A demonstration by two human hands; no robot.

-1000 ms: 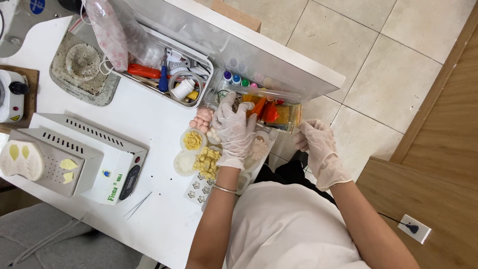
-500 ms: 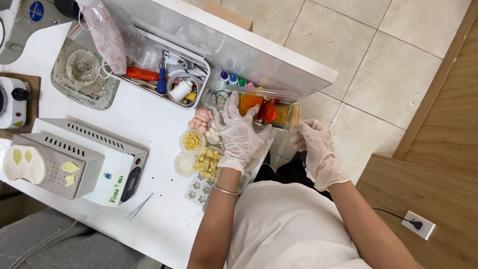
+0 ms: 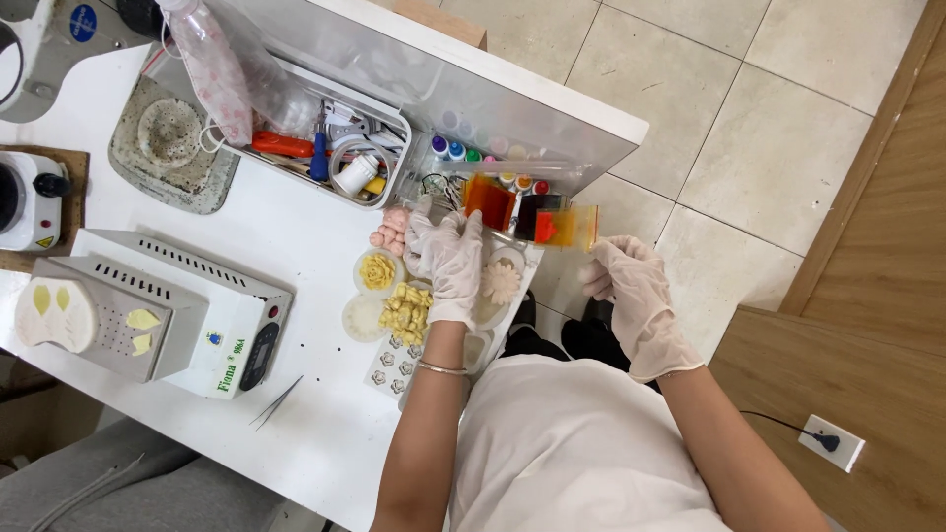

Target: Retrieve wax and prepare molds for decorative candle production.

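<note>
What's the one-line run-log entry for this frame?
left hand: gloved, over yellow flower pieces | right hand: gloved, off table edge, near orange containers | tweezers: untouched

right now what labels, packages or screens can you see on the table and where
White box-shaped machine, left of the hands: dark control panel with a small screen, green lettering on its side.
Round blue sticker on the grey device, top left corner.
Yellow warning sticker on the small hotplate, far left.
Clear patterned plastic bag, top, by the tool tray.
</note>
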